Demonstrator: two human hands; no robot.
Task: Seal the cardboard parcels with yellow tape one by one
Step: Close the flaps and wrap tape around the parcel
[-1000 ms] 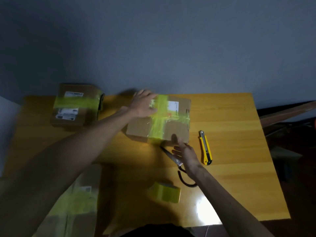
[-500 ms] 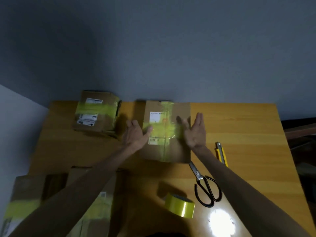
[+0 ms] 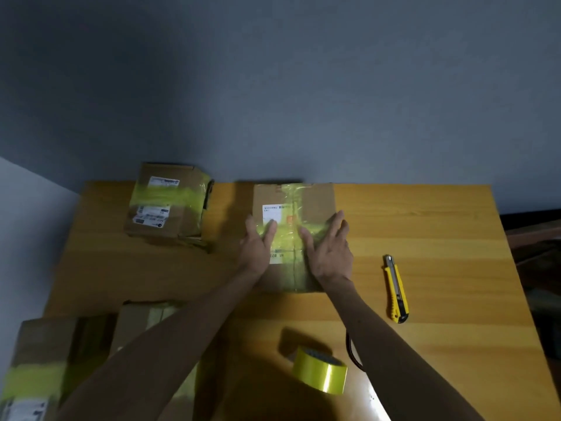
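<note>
A flat cardboard parcel with a white label and a cross of yellow tape lies at the table's far middle. My left hand rests flat on its left part, fingers spread. On its right part my right hand lies flat as well, fingers apart. Neither hand holds anything. A roll of yellow tape stands near the table's front edge, between my forearms.
A taped parcel sits at the far left of the wooden table. Two more parcels lie at the near left. A yellow utility knife lies to the right. A scissors handle peeks out beside my right forearm.
The parcel was turned and pushed towards the far edge. Both hands moved from its sides onto its top, and my right forearm now covers most of the scissors.
</note>
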